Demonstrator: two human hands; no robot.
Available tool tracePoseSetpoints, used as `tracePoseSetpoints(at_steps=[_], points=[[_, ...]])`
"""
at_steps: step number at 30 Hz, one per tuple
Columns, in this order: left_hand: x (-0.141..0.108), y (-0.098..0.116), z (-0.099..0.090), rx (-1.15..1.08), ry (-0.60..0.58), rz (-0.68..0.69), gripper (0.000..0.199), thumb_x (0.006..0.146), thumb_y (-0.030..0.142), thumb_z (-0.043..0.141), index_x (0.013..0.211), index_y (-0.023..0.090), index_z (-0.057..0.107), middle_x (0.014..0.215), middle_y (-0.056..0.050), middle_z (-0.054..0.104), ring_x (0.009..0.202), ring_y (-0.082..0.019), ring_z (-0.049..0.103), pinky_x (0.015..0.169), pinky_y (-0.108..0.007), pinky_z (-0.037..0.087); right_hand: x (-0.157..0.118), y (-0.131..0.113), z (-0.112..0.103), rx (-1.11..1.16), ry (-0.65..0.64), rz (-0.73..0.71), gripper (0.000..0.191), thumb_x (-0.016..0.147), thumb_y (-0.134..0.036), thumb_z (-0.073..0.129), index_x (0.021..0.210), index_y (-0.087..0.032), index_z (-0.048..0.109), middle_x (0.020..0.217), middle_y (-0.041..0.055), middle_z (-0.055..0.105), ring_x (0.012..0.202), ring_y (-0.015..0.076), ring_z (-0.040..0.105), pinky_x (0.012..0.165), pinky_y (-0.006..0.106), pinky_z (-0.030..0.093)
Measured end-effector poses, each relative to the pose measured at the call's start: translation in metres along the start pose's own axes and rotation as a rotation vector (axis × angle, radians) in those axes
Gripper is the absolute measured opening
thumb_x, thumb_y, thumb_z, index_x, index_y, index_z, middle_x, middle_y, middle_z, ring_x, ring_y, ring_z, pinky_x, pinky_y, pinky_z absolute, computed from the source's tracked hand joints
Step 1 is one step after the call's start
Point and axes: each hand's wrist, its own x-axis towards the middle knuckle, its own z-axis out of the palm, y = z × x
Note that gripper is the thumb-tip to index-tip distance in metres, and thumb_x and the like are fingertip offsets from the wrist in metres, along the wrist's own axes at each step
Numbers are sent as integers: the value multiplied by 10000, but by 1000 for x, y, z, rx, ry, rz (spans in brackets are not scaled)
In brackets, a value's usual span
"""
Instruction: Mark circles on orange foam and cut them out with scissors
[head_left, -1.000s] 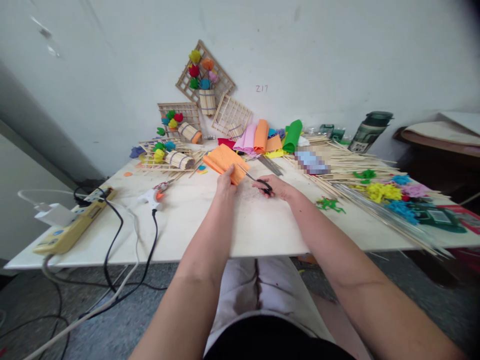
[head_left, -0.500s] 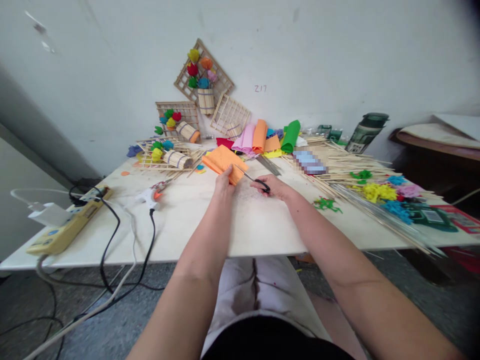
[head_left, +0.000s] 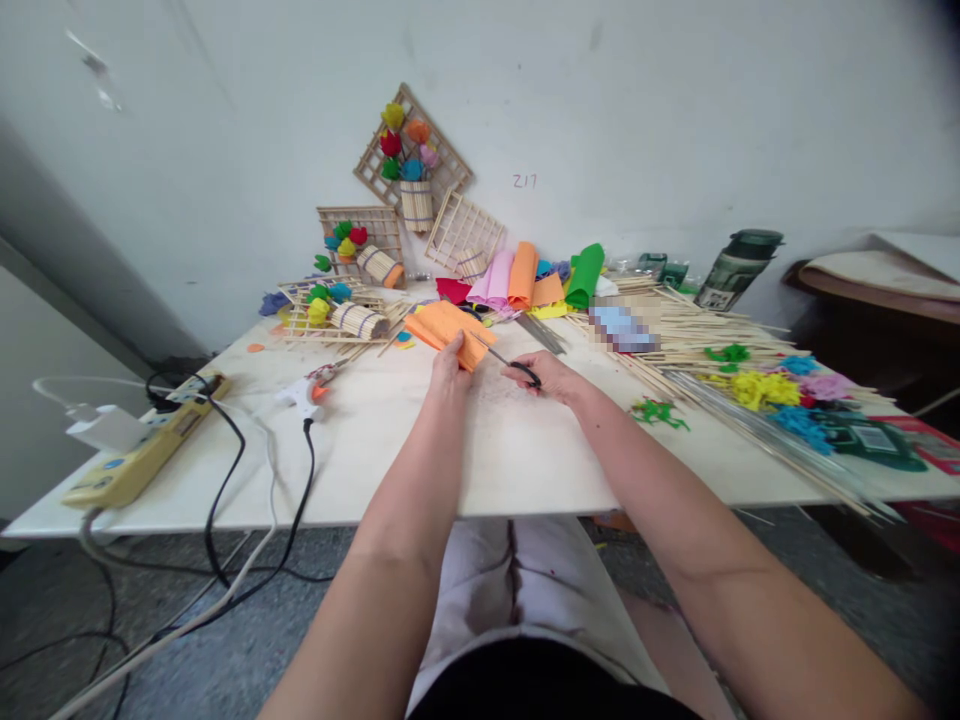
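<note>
My left hand (head_left: 451,366) pinches a folded sheet of orange crepe paper (head_left: 439,328) by its near right edge, a little above the table. In my right hand (head_left: 551,376) is a pair of scissors (head_left: 526,374) with black handles, fingers closed round the loops. The blades point left and meet the right side of the orange paper; whether they are cutting through it I cannot tell. Behind the paper lie rolls of pink paper (head_left: 492,280), orange paper (head_left: 523,275) and green paper (head_left: 585,275).
Stick lattices with paper flowers (head_left: 412,150) lean on the wall and lie at the left. A glue gun (head_left: 306,396) and a power strip (head_left: 142,450) with trailing cables are on the left. Wooden sticks (head_left: 697,320), a phone (head_left: 622,328) and a bottle (head_left: 739,268) are at the right.
The whole view has shifted slightly. Both hands stay almost where they were, still holding the orange paper and the scissors.
</note>
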Motion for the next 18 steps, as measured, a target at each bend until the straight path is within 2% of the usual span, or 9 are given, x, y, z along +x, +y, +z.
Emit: tracePoseSetpoints(at_steps=[4,7,18], points=[[-1,1,-1,-69,-8,0,287,811,81,605,1090,142,624,1007,-83,706,977,-200,659,831,-294,553,1,1,1,1,8,-13,302,642,-414,691,655,-123,609,440,-63,417,374,46,329,351,184,252],[0,1,-2,-34,-18,14,331,805,85,616,1131,147,611,1023,-92,704,983,-213,660,830,-298,555,1,1,1,18,13,-9,294,643,-404,691,660,-121,615,442,-59,427,372,46,332,348,185,257],[0,0,-1,57,-28,33,336,801,104,637,1136,129,616,1032,-98,704,984,-218,663,851,-281,550,3,4,1,105,13,11,216,728,-325,662,669,-129,593,464,-42,479,351,41,359,333,175,269]])
